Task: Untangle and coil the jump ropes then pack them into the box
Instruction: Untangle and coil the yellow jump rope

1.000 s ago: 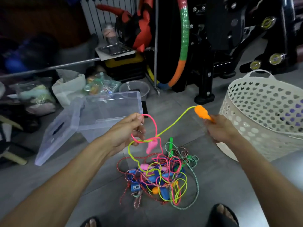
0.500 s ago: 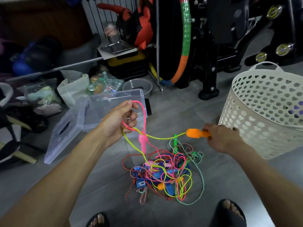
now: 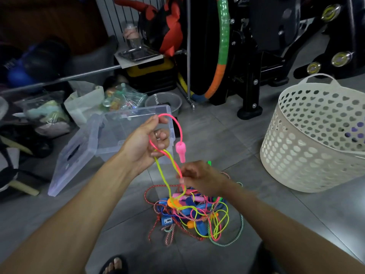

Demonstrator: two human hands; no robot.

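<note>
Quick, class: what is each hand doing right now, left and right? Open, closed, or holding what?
Left hand: closed, holding a loop of the pink jump rope.
Right hand: closed, pinching the yellow-green jump rope; blurred.

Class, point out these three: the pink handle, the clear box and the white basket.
pink handle (image 3: 180, 153), head view, middle of its body
clear box (image 3: 138, 112), head view, far rim
white basket (image 3: 308, 155), head view, perforated front wall

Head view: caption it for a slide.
Left hand lifts a pink rope while right hand pinches yellow rope above the tangle.
</note>
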